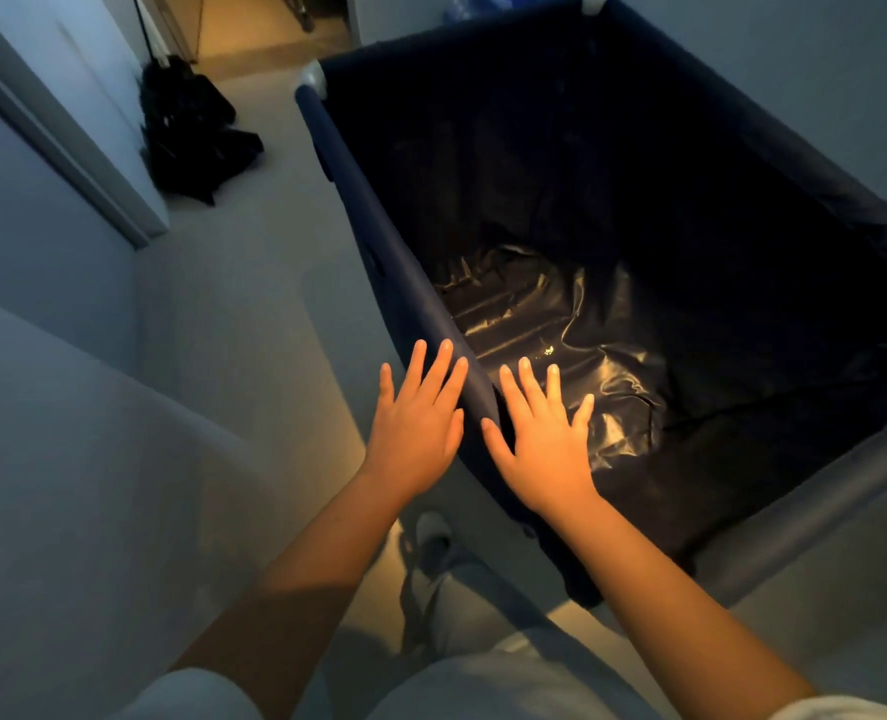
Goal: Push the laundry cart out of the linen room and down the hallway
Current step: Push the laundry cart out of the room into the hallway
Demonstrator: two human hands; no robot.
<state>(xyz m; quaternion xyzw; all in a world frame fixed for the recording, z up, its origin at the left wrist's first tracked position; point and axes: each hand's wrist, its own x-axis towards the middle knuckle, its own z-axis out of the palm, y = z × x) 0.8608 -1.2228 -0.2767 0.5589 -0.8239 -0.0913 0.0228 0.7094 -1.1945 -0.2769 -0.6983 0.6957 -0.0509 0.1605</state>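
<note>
Mostly the laundry cart [379, 236] fills the right side of the view, a deep bin of dark navy fabric standing on the pale floor [233, 304] just in front of the person. Its right side runs off the edge of the view, and its wheels are hidden beneath it. The inside is so dark that only the crumpled, shiny black liner [561, 324] at the bottom can be made out. Pale walls close in on the left, where a door frame [67, 148] slants across. Beyond the cart's far end, an opening [254, 28] shows warm yellow light. A dark heap [192, 127] lies on the floor by the left wall; whether it is cloth or a bag cannot be told. Both bare forearms reach forward over the cart's near left rim. The left hand [415, 423] is outside the rim, flat with fingers spread and holding nothing. The right hand [545, 439] is over the liner side, likewise spread and empty. Whether either palm touches the rim cannot be told. A pale shoe [433, 527] shows below the arms, and a white corner joint [312, 75] caps the rim's far end.
</note>
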